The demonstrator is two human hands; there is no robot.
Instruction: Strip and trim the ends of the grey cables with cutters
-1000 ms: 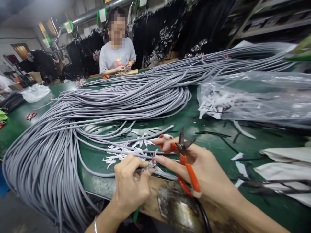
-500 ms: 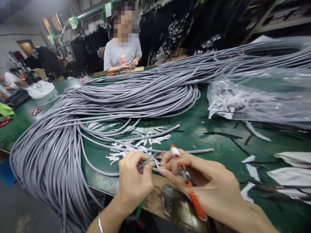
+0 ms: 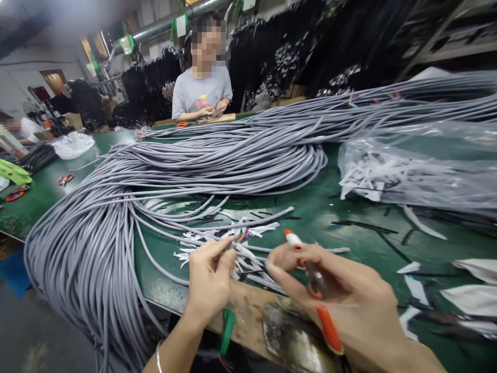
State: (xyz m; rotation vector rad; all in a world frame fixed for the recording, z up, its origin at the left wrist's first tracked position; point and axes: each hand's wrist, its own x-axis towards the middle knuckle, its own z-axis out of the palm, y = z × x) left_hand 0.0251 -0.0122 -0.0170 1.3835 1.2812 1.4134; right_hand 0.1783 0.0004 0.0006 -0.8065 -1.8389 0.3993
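Mid wire-prep: left hand (image 3: 209,277) pinching grey cable end (image 3: 233,243), right hand (image 3: 341,295) gripping orange-handled scissors (image 3: 316,290), probably needs careful trimming next.

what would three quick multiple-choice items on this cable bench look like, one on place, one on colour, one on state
1. Where does the clear plastic bag of white scraps lie?
A. far left of the table
B. on the right of the table
C. under the table

2. What colour are the handles of the scissors in the right hand?
A. orange
B. blue
C. black

3. How does the left hand hold the grey cable end?
A. open palm laid flat on it
B. pinched in the fingers
C. not touching it

Answers: 1 B, the bag sits right of the grey cable pile on the green table. 2 A, orange grips show in the palm. 3 B, fingertips close on the end with coloured wires showing.
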